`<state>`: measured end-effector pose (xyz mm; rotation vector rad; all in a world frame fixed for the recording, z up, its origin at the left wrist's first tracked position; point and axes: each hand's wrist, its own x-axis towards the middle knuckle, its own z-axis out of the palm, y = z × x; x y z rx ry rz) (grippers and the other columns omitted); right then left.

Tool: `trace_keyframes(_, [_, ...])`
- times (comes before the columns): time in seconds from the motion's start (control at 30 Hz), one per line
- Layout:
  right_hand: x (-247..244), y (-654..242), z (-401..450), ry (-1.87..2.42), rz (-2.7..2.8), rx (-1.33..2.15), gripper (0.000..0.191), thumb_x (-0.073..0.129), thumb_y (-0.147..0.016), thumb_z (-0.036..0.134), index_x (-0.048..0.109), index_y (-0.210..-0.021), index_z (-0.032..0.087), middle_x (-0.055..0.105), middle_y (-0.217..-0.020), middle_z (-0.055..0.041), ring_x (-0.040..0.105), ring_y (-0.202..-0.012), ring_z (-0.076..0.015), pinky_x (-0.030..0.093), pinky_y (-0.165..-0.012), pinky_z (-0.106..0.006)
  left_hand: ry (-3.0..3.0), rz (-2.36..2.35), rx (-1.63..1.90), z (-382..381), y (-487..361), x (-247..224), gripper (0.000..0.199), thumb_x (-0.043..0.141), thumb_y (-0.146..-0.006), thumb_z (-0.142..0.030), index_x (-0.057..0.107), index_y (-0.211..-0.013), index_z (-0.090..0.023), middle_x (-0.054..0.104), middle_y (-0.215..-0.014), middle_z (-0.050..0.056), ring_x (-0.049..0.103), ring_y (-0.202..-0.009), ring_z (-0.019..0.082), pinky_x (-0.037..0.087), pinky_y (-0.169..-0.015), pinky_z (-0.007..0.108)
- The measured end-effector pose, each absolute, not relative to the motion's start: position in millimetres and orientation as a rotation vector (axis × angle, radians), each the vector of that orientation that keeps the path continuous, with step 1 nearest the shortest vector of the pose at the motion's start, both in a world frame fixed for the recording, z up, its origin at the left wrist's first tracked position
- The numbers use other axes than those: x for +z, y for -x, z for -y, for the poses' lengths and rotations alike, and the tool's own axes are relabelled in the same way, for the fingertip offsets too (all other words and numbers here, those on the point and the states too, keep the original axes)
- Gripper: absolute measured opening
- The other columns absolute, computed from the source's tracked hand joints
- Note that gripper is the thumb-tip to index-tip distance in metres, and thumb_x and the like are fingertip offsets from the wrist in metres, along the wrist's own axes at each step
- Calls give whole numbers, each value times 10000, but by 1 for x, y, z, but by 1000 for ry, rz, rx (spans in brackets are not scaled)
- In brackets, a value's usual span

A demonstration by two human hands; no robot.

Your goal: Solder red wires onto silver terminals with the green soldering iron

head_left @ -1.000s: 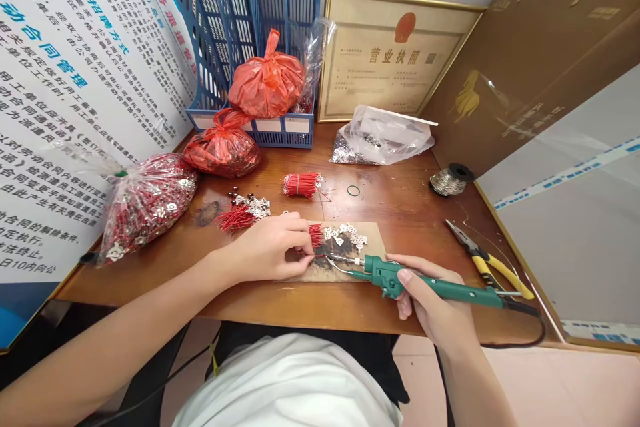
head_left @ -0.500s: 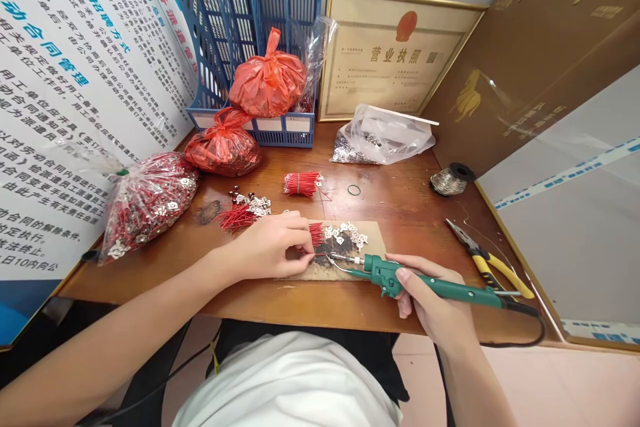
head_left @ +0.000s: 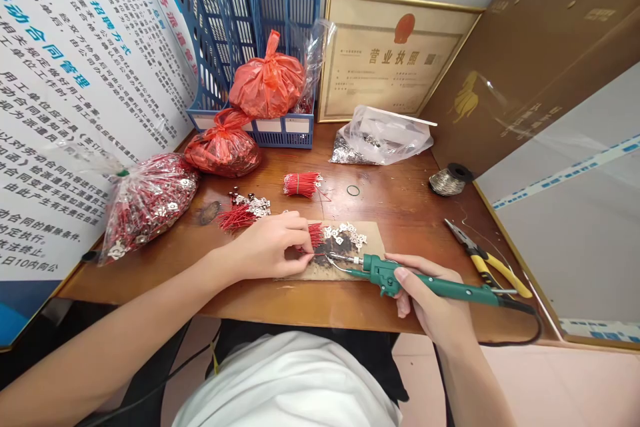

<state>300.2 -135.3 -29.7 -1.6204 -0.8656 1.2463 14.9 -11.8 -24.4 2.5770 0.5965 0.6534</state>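
Note:
My right hand (head_left: 433, 293) is wrapped round a green soldering iron (head_left: 435, 285) whose metal tip points left, over a scorched board (head_left: 370, 240). At the tip's left, my left hand (head_left: 275, 247) pinches a thin red wire (head_left: 319, 254) between thumb and finger. The wire's end lies at the iron's tip; whether they touch is too small to tell. Just behind the fingertips, more red wires (head_left: 315, 234) lie on the board, with small white metal pieces (head_left: 350, 235) to their right. A pile of red wires with metal ends (head_left: 240, 215) sits behind my left hand.
A banded red wire bundle (head_left: 300, 185) and a green rubber band (head_left: 353, 191) lie behind the board. Pliers (head_left: 483, 257) and a solder spool (head_left: 450, 180) are at right. Filled bags (head_left: 155, 203) stand at left, near a blue rack (head_left: 250, 127); a clear bag (head_left: 383, 137) lies further back.

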Motion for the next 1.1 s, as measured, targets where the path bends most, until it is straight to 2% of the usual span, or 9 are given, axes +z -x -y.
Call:
trace_keyframes(0.47, [-29,-300,135,1623,871,1243,595,738,-795,495,716,-1206,66,565,-511,-24,580,-527,-86,483,-573,-181,-2583,-602,660,11,-14,-25,123,639,-909,-154,682,-797,-180,637,-821,9,529,-767,149,392,-721,295])
trace_keyframes(0.93, [-43,-308,134,1575,988,1212,627,670,-880,542,734,-1261,48,618,-580,-43,539,-474,-53,483,-502,-168,-2573,-584,663,10,-15,-27,109,647,-882,-116,684,-806,-185,651,-833,-7,535,-782,144,398,-736,278])
trace_keyframes(1.1, [-41,-304,134,1595,934,1173,606,703,-854,520,739,-1240,53,572,-528,-24,546,-494,-59,475,-511,-161,-2581,-592,672,11,-14,-27,119,639,-898,-129,685,-800,-179,638,-819,-1,530,-773,144,398,-723,280])
